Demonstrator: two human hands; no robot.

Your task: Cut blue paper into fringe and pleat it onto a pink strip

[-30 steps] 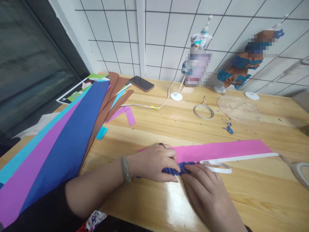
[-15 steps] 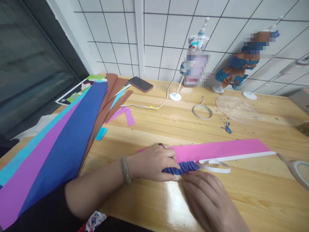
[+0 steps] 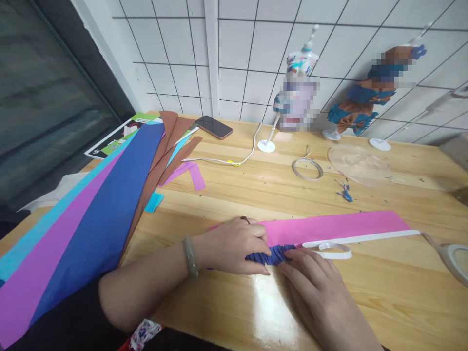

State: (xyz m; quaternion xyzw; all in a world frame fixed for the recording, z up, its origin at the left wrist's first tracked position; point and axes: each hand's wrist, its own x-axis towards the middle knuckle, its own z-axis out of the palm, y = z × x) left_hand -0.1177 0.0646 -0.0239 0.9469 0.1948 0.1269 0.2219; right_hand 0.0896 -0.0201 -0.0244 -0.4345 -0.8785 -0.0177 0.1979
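A pleated dark blue crepe paper strip (image 3: 275, 255) lies along the lower edge of a flat pink paper strip (image 3: 336, 226). My left hand (image 3: 234, 246), wearing a bracelet and a ring, pinches the left part of the pleats between thumb and fingers. Closed over the strip's right end is my right hand (image 3: 320, 287), its fingertips on the folds and its thumb partly hidden. White tape (image 3: 387, 236) runs along the pink strip's lower edge, and a loose white curl (image 3: 336, 253) lies just beyond my right fingers.
Large blue (image 3: 106, 204), purple and turquoise paper sheets spread over the left side. Behind them lie brown paper pieces (image 3: 175, 131) and a phone (image 3: 214, 126). Small dress stands (image 3: 266, 146) line the tiled wall. Tape rolls (image 3: 307, 168) and blue scraps (image 3: 346, 195) lie right of centre.
My right hand has shifted slightly up, its fingers now covering the right end of the blue pleats. My left hand has stayed in place.
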